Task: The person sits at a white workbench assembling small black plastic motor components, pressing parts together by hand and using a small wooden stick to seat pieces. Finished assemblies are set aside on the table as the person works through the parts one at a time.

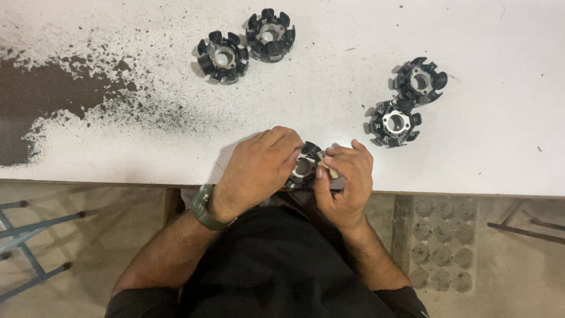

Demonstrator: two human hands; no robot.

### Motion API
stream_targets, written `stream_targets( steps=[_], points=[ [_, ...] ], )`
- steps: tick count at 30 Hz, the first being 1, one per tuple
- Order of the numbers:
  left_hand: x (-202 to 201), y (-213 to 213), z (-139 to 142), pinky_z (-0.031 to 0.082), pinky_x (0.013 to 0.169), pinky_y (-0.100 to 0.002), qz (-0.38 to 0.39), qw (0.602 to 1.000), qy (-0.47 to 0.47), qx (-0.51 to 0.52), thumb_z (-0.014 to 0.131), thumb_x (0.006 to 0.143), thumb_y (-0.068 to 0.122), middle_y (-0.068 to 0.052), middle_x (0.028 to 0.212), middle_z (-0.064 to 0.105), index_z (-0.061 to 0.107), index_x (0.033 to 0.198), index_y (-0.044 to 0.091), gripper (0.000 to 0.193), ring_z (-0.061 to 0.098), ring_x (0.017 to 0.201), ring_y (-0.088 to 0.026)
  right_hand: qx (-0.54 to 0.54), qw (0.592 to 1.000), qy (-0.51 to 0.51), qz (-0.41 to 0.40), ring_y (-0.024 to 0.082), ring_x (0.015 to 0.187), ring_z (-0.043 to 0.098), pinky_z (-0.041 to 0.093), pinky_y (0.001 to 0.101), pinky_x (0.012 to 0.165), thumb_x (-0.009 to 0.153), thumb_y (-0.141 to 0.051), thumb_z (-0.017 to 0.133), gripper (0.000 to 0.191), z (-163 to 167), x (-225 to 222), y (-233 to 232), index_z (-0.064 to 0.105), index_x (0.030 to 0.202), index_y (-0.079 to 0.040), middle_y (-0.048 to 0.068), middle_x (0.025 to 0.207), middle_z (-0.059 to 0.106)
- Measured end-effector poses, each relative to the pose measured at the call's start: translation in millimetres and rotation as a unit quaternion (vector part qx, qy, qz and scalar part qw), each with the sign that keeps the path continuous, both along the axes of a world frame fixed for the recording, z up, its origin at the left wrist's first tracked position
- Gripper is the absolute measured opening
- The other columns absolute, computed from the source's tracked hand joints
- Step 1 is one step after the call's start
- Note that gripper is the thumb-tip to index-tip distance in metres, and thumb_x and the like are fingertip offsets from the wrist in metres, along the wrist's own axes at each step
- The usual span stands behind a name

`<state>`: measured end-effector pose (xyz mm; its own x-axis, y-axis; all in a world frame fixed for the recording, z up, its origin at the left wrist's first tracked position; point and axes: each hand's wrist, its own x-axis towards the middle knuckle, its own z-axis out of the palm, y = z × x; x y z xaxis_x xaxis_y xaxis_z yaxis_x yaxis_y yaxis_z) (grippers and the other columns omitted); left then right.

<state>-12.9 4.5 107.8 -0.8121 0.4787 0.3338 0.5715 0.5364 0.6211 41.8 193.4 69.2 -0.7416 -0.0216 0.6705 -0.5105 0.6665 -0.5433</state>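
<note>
My left hand (259, 165) grips a black stator core with a metal centre (304, 166) at the near edge of the white table (329, 100). My right hand (344, 176) pinches a small pale piece (328, 169) against the core's right side. Much of the core is hidden under my fingers. A green watch (203, 207) sits on my left wrist.
Two similar black stator cores (222, 56) (271, 34) lie at the back centre, and two more (420, 79) (395, 122) at the right. The table's paint is worn off in a dark patch (41, 100) at the left. Blue metal frame legs (29, 235) stand on the floor at left.
</note>
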Motion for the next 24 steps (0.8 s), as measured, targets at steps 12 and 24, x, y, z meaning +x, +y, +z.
stream_targets(
  steps=[12, 24],
  points=[
    [11, -2, -8, 0.054, 0.076, -0.041, 0.013, 0.999, 0.012, 0.036, 0.070, 0.092, 0.010, -0.007, 0.106, 0.065, 0.062, 0.106, 0.005, 0.017, 0.067, 0.088, -0.028, 0.070, 0.997, -0.003, 0.014, 0.029, 0.109, 0.067, 0.043, 0.0522, 0.114, 0.082, 0.001, 0.074, 0.033, 1, -2, -1, 0.063, 0.111, -0.009, 0.009, 0.105, 0.066],
    [14, 3, -20, 0.054, 0.075, -0.039, 0.014, 0.996, 0.087, 0.007, 0.071, 0.080, 0.004, -0.011, 0.101, 0.058, 0.058, 0.099, 0.001, 0.023, 0.063, 0.086, -0.026, 0.072, 0.997, -0.001, 0.034, 0.027, 0.110, 0.067, 0.046, 0.0515, 0.112, 0.081, 0.004, 0.074, 0.036, -1, -2, 0, 0.063, 0.112, -0.009, 0.009, 0.107, 0.066]
  ],
)
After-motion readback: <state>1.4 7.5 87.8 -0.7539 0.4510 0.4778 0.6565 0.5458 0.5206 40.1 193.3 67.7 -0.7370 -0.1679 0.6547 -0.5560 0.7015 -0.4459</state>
